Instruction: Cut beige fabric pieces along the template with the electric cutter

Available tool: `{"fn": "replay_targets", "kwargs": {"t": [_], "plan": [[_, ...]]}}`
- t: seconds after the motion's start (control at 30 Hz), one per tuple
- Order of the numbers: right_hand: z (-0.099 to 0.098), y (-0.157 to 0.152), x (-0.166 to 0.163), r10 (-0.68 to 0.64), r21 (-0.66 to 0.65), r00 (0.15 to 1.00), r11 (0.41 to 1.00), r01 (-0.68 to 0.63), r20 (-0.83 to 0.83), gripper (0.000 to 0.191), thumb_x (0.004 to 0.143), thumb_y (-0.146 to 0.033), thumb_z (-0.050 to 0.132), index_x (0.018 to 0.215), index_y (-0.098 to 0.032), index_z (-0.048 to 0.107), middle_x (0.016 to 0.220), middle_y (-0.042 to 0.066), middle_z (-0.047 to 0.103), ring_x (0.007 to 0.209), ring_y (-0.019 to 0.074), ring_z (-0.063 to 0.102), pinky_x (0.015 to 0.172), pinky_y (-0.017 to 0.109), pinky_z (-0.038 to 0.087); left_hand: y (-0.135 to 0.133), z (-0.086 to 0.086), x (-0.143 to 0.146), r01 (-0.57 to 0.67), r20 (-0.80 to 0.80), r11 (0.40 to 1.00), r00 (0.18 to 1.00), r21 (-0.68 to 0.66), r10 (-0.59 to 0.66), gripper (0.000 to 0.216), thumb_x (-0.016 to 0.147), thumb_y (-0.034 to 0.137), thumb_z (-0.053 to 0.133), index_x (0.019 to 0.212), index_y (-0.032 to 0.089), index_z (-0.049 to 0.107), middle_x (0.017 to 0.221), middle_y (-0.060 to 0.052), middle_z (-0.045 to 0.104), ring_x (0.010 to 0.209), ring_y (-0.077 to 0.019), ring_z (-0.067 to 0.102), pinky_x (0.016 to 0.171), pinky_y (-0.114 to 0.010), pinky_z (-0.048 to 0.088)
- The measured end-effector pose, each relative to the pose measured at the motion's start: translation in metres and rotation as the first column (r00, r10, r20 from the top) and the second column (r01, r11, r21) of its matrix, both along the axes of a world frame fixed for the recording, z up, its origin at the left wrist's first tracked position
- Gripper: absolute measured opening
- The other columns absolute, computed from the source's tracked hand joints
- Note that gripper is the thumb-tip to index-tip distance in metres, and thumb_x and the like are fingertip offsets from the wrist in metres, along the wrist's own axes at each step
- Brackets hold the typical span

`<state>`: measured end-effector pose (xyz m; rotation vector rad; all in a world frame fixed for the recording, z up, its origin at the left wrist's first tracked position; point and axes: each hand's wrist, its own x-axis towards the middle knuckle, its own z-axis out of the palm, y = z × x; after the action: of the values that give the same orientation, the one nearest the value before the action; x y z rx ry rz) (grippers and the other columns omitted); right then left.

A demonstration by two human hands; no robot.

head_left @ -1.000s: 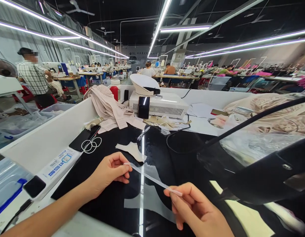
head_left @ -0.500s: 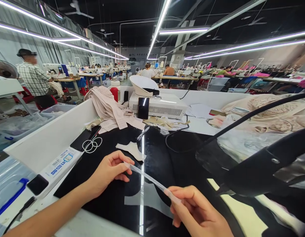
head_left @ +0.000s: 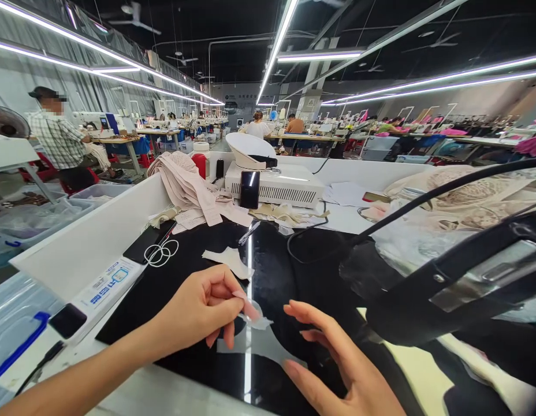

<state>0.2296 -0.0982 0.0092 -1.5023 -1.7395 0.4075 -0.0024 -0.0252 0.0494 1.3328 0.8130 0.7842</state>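
My left hand (head_left: 207,309) pinches a thin translucent strip (head_left: 261,322) between thumb and fingers; its free end hangs bunched over the black work surface (head_left: 185,242). To the right, my right hand (head_left: 341,370) is open, thumb and fingers apart, with nothing in it. Below and between the hands a translucent, curved flat piece (head_left: 268,345) lies on the glossy black surface. A cream cut piece (head_left: 229,261) rests just beyond my left hand. Right of my right hand lies a pale yellow cut piece (head_left: 417,372), partly under a blurred black device (head_left: 428,294).
A white vented machine (head_left: 289,188) stands at the back, a phone (head_left: 249,189) leaning against it. Pale fabric strips (head_left: 185,188) are heaped at the back left. A black cable (head_left: 406,199) arches across the right side. A small white box (head_left: 105,283) sits at left.
The strip, stretched between both hands before, is now held only by my left hand and has bunched up. My right hand has let go of it and opened.
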Motion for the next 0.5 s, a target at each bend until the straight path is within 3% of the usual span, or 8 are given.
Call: {"fn": "replay_targets", "kwargs": {"t": [0.13,0.2,0.27,0.33,0.4,0.5], "plan": [[0.011,0.007,-0.016,0.073,0.092,0.997,0.993,-0.075,0.024,0.052,0.082,-0.042,0.072,0.132,-0.034,0.06,0.126,0.005,0.07,0.104,0.0245,0.071,0.086,0.033,0.06,-0.003,0.01,0.006,0.087,-0.04,0.996,0.995,0.007,-0.087,0.01,0.081,0.013,0.059,0.08,0.017,0.05,0.086,-0.004,0.077,0.041,-0.004,0.057,0.037,-0.011,0.034],[0.017,0.011,-0.026,0.103,0.09,0.994,0.991,-0.099,-0.037,0.035,0.085,-0.041,0.07,0.119,-0.033,0.069,0.113,0.003,0.074,0.097,0.0229,0.071,0.084,0.031,0.059,-0.003,0.011,0.009,0.117,-0.043,0.993,0.992,0.031,-0.115,0.009,0.08,0.011,0.059,0.081,0.017,0.052,0.082,-0.002,0.076,0.042,-0.0036,0.055,0.042,-0.013,0.037],[0.022,0.014,-0.032,0.114,0.011,0.988,0.993,-0.113,-0.105,0.015,0.088,-0.039,0.065,0.094,-0.03,0.076,0.085,0.0,0.074,0.079,0.0193,0.069,0.071,0.027,0.056,-0.001,0.01,0.011,0.114,-0.049,0.991,0.993,0.07,-0.111,0.007,0.081,0.011,0.059,0.081,0.017,0.055,0.077,-0.001,0.073,0.044,-0.0038,0.053,0.045,-0.015,0.04],[0.025,0.015,-0.036,0.072,-0.112,0.98,0.989,-0.094,-0.184,0.021,0.088,-0.04,0.063,0.076,-0.027,0.074,0.063,-0.002,0.064,0.061,0.0157,0.059,0.057,0.024,0.048,0.001,0.006,0.013,0.07,-0.03,0.991,0.997,0.111,-0.067,0.005,0.083,0.017,0.062,0.086,0.017,0.058,0.079,0.0,0.07,0.048,-0.0041,0.053,0.048,-0.016,0.041],[0.027,0.013,-0.038,-0.026,-0.211,0.946,0.976,-0.046,-0.323,0.022,0.083,-0.043,0.067,0.073,-0.025,0.073,0.061,-0.003,0.061,0.058,0.0145,0.054,0.054,0.023,0.044,0.003,0.0,0.013,0.022,0.006,0.991,1.0,0.135,-0.023,0.017,0.084,0.025,0.067,0.099,0.018,0.062,0.093,-0.002,0.069,0.06,-0.0059,0.054,0.053,-0.017,0.043],[0.028,0.008,-0.042,-0.158,-0.286,0.799,0.958,-0.018,-0.58,0.028,0.077,-0.05,0.073,0.073,-0.023,0.068,0.069,-0.002,0.065,0.066,0.0155,0.059,0.061,0.022,0.047,0.001,-0.01,0.013,0.05,0.027,0.995,0.998,0.09,-0.052,0.04,0.077,0.033,0.077,0.112,0.02,0.063,0.108,-0.004,0.064,0.084,-0.012,0.057,0.066,-0.02,0.047]]}}
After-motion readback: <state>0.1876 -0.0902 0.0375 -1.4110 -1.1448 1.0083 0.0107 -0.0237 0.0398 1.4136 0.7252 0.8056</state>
